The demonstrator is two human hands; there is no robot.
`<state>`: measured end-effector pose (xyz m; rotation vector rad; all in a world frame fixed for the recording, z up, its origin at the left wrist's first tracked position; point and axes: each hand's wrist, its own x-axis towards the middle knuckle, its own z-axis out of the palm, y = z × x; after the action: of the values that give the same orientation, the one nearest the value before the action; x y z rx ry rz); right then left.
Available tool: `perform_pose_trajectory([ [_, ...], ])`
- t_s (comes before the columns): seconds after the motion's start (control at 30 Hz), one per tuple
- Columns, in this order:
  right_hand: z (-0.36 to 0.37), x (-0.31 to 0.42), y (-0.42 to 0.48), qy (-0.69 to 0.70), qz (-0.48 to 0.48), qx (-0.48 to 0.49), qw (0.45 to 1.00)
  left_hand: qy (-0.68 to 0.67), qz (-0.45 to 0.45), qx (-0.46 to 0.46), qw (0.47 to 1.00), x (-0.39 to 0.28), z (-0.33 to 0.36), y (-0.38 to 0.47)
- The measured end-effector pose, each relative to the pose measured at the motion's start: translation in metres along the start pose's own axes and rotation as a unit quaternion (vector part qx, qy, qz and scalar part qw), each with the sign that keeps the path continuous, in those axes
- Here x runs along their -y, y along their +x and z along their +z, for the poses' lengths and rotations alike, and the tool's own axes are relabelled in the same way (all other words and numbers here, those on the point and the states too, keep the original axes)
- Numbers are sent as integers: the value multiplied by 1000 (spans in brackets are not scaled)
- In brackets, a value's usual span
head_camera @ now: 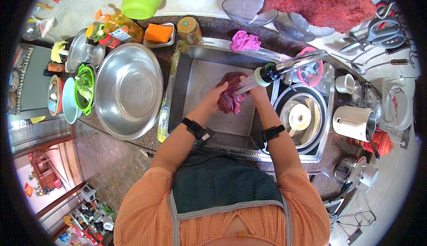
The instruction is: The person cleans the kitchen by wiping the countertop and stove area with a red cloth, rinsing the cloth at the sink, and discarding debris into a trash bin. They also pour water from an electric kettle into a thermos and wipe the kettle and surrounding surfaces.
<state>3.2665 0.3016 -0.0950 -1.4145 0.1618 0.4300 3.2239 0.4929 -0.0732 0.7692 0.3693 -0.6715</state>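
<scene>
Over the large basin of a steel sink [213, 125], my left hand [213, 97] and my right hand [256, 90] hold a piece of dark red raw meat [230, 99] between them. Water runs from the faucet [293, 64] onto the meat. The faucet's head is just above my right hand and partly hides it. My left thumb lies on the meat's upper left side. A black strap is around each wrist.
A large metal basin [155, 92] stands left of the sink. Nested bowls [324, 115] fill the smaller sink bowl at right. A pink cloth [245, 41], a glass jar [189, 29] and an orange sponge [158, 33] lie along the back edge. A metal pitcher [350, 122] stands far right.
</scene>
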Motion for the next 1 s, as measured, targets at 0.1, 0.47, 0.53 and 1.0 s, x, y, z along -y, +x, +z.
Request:
perform_pose_trajectory([
  [0.1, 22, 17, -15, -227, -40, -6, 973, 120, 14, -226, 967, 10, -16, -6],
  [0.47, 47, -4, -48, -121, -87, 10, 989, -87, -23, -140, 986, 36, -22, 1],
  [0.53, 37, -14, -31, -10, -14, -78, 997, -62, 35, -83, 994, 42, -13, 3],
  [1.0, 50, -38, -2, 157, -26, 27, 987, -7, -56, -9, 998, 36, 15, -27],
])
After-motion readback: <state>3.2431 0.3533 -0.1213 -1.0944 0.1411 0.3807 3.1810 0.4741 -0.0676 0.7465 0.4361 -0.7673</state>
